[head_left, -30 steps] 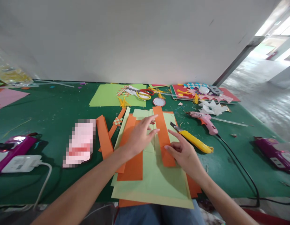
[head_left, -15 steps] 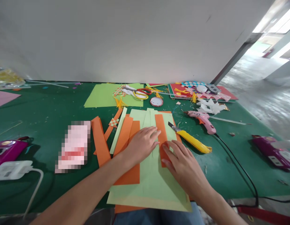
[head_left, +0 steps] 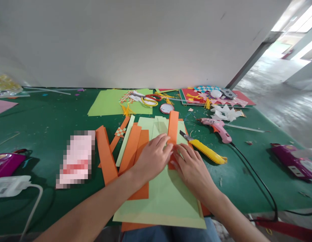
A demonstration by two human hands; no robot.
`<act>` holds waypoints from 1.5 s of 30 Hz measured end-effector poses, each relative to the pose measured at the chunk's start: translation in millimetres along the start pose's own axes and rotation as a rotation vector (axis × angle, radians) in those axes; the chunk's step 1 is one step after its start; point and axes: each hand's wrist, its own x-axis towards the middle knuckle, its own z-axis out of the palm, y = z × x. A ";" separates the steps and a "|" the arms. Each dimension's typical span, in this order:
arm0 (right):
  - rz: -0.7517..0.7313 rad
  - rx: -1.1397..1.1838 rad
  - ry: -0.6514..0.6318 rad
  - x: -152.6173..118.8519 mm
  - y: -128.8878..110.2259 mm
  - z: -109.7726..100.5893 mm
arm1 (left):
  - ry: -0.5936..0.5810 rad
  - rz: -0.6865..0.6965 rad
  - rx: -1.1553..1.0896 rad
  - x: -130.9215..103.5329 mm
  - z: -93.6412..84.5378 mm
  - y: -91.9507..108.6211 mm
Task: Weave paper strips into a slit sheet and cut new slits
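Observation:
An orange paper strip (head_left: 173, 126) lies lengthwise over pale green paper sheets (head_left: 161, 205) in front of me. My left hand (head_left: 154, 153) grips its left edge, fingers bent together. From the right, my right hand (head_left: 192, 164) holds the lower part of the strip, with curled fingers close to the left fingertips. The hands cover the strip's middle. More orange strips (head_left: 130, 148) and a narrow pale green strip (head_left: 125, 141) lie left of my left hand. Beside my right hand rests a yellow utility knife (head_left: 206, 151) with its blade out.
A pink glue gun (head_left: 218, 128) with a black cord lies at right. Scissors (head_left: 148, 99) rest on green sheets (head_left: 98, 104) at the back, near a round lid (head_left: 167, 108). Purple devices (head_left: 294, 161) sit at both sides, with a white charger (head_left: 12, 186) at left.
The orange strip has moved forward, its far end now reaching past the green sheets. My right hand has shifted slightly forward, and the two hands' fingertips are closer together.

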 end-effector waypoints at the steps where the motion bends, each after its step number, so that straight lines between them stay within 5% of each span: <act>1: -0.002 0.020 0.008 -1.1 2.2 -1.1 | 0.012 0.003 -0.001 -0.1 -0.7 1.3; 7: 0.136 0.016 0.107 -11.1 32.5 -15.7 | -0.058 0.136 -0.089 -2.3 2.4 1.0; 15: 0.219 -0.078 0.011 -15.0 61.7 -8.7 | -0.135 0.155 -0.131 -4.7 8.2 -0.2; 24: 0.107 0.168 0.156 -52.6 59.2 -31.1 | -0.121 0.148 -0.125 -4.7 9.2 0.3; 32: -0.091 0.166 -0.035 -90.8 57.4 -34.2 | -0.159 0.173 -0.132 -5.2 9.1 1.0; 45: -0.085 0.107 -0.061 -89.3 52.8 -35.1 | -0.169 0.180 -0.114 -2.8 11.7 -0.5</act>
